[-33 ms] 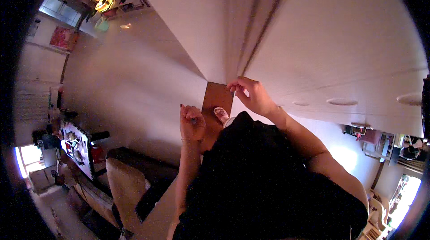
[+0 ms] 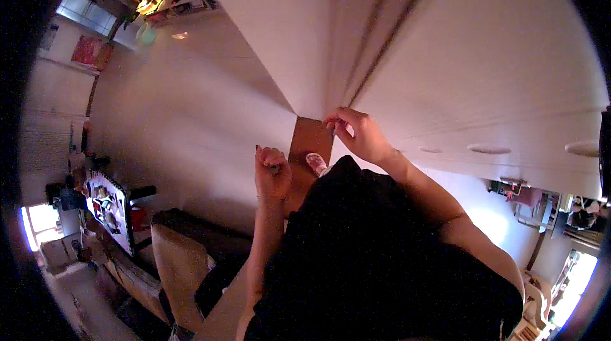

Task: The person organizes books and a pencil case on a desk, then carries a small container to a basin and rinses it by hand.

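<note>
Loosely, left fingers (image 2: 273, 155) around something dark (image 2: 275, 168)

Left hand (image 2: 272, 172) and right hand (image 2: 356, 132) well apart; slipper (image 2: 316, 162) on floor (image 2: 310, 132), seen between them; panel (image 2: 496, 67) ahead and to the right; right hand near its low end, contact unclear; wall (image 2: 184, 105) left of left hand; sofa (image 2: 173, 255) lower left; window (image 2: 43, 226) beyond, far left; chair (image 2: 540, 296) lower right.
</note>
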Tool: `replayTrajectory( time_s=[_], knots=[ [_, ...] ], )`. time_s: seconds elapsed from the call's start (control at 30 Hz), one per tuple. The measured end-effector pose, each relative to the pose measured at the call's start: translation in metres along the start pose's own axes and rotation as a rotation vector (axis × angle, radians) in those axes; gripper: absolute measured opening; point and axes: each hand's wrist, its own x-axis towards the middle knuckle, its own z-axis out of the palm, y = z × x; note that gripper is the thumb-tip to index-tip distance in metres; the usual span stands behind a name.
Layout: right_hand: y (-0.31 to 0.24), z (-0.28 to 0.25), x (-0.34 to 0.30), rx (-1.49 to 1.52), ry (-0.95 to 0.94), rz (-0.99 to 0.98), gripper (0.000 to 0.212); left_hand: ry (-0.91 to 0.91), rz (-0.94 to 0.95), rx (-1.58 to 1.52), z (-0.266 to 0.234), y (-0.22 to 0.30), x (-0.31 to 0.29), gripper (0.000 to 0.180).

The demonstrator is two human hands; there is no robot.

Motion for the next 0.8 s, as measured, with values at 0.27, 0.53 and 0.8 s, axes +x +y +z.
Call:
replayTrajectory(
  time_s=[0.27,0.53,0.8],
  knots=[
    [-0.008,0.053,0.087,0.027,-0.147,-0.008,0.017,-0.022,0.126,0.051,0.033,0.069,0.039,0.030],
    [-0.012,0.133,0.167,0.003,-0.257,0.057,0.016,0.020,0.181,0.056,0.039,0.178,0.062,0.032],
    [-0.057,0.249,0.267,0.077,-0.152,0.080,0.016,-0.005,0.076,0.073,0.113,0.306,0.081,0.034]
  ],
)
